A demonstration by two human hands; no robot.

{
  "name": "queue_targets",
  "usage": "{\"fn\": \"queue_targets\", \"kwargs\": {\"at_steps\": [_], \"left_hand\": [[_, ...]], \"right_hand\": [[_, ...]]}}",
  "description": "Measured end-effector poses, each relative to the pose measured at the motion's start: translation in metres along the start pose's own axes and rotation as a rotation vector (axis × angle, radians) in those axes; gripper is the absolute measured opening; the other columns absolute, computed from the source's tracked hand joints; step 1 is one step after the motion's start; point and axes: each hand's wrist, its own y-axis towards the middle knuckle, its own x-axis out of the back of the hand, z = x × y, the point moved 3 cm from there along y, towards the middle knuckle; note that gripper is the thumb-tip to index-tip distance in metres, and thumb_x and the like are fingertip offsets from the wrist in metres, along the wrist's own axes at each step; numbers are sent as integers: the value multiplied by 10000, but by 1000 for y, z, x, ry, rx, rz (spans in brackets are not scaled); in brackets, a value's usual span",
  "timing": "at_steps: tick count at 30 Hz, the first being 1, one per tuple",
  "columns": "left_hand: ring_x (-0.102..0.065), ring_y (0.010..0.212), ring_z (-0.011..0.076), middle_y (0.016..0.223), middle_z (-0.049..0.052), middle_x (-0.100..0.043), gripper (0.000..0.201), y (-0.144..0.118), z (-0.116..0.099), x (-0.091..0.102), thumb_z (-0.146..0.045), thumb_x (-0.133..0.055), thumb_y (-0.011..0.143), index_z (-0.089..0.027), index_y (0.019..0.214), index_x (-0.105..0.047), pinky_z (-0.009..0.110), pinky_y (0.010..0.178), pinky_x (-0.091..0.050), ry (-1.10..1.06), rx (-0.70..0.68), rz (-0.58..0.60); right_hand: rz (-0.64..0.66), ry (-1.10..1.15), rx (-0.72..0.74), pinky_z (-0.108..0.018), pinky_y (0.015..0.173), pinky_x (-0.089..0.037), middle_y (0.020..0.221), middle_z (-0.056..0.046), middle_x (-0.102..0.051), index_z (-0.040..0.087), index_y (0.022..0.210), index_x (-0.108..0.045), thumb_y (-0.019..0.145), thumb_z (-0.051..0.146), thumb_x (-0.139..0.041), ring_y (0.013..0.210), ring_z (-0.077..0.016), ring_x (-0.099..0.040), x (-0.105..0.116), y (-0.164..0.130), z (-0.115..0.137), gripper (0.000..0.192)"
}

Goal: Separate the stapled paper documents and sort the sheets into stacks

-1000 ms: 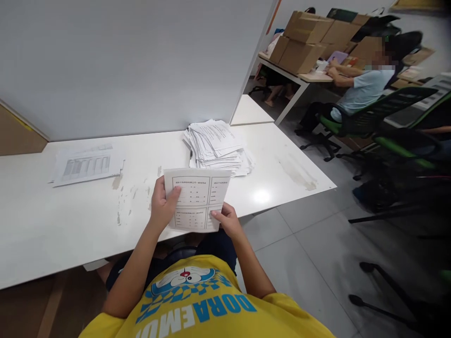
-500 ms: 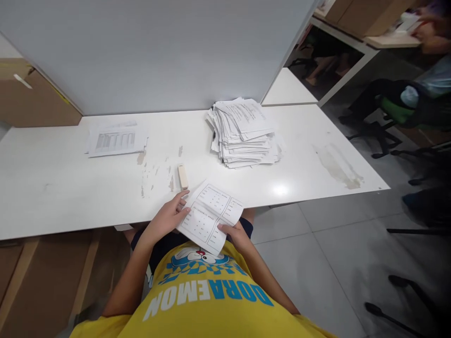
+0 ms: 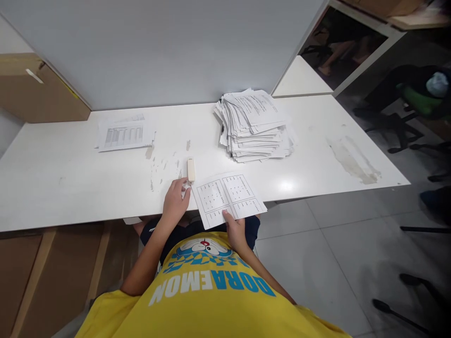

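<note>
- Holding a printed sheet [image 3: 228, 198] at the desk's [image 3: 70, 188] near edge, its lower part overhanging that edge.
- Right hand [image 3: 235, 228] closed on the sheet's lower edge, thumb on top, just off the desk.
- Left hand [image 3: 175, 203] loosely curled, empty, resting on the near edge just beside the sheet's left side, fingertips near a small white stapler [image 3: 190, 169].
- Stapler lying just above the sheet's upper left corner, lengthwise toward the far edge.
- Tall untidy paper stack [image 3: 254, 126] toward the far edge, right of centre, well apart from the hands.
- Thin pile of sheets [image 3: 124, 134] near the far left, by a grey partition [image 3: 169, 47].
</note>
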Motion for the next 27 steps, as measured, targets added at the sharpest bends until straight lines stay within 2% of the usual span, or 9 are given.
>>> {"fn": "queue_targets", "kwargs": {"at_steps": [5, 9, 11, 15, 22, 27], "left_hand": [[-639, 876, 196, 1112, 103, -655, 327, 2, 3, -5, -237, -507, 922, -174, 1236, -569, 364, 782, -552, -8, -63, 35], [-651, 937, 212, 1191, 124, -632, 343, 2, 1, -4, -251, -487, 939, -174, 1265, -561, 395, 840, -567, 11, -110, 44], [-635, 1089, 246, 1305, 150, -599, 404, 4, -1, -3, -251, -470, 951, -174, 1344, -517, 442, 939, -548, 42, -178, 23], [-449, 1400, 296, 1495, 135, -511, 498, 15, 2, -4, -197, -428, 958, -182, 1455, -454, 551, 1135, -414, 124, -413, 69], [-411, 1451, 221, 1417, 44, -606, 521, 34, 19, 6, -71, -353, 948, -250, 1396, -550, 560, 1097, -481, 18, -521, 159], [-468, 1414, 230, 1393, 42, -622, 572, 36, 22, 9, -17, -371, 893, -254, 1377, -564, 562, 1056, -513, 88, -570, 155]], "right_hand": [[-7, -1, -5, -517, 1152, -399, 1360, -135, -639, 189, 1397, -543, 766, 470, -756, 1264, -286, -603, -5, -3, 0, 723], [-42, -54, 30, -509, 1146, -406, 1334, -136, -656, 174, 1338, -595, 765, 496, -745, 1271, -293, -594, -11, -4, 8, 674], [-47, -91, 39, -505, 1143, -410, 1304, -139, -672, 163, 1293, -627, 763, 505, -740, 1262, -298, -597, -14, -4, 15, 640], [-32, -123, 10, -512, 1092, -461, 1261, -133, -691, 167, 1261, -642, 765, 501, -733, 1191, -302, -633, -16, -3, 20, 605], [-12, -130, 10, -525, 1062, -490, 1190, -128, -712, 170, 1245, -649, 782, 491, -714, 1089, -304, -671, -16, -3, 20, 567], [3, -164, 48, -536, 1140, -413, 1290, -136, -675, 173, 1282, -638, 790, 502, -709, 1216, -317, -616, -16, 0, 22, 596]]}}
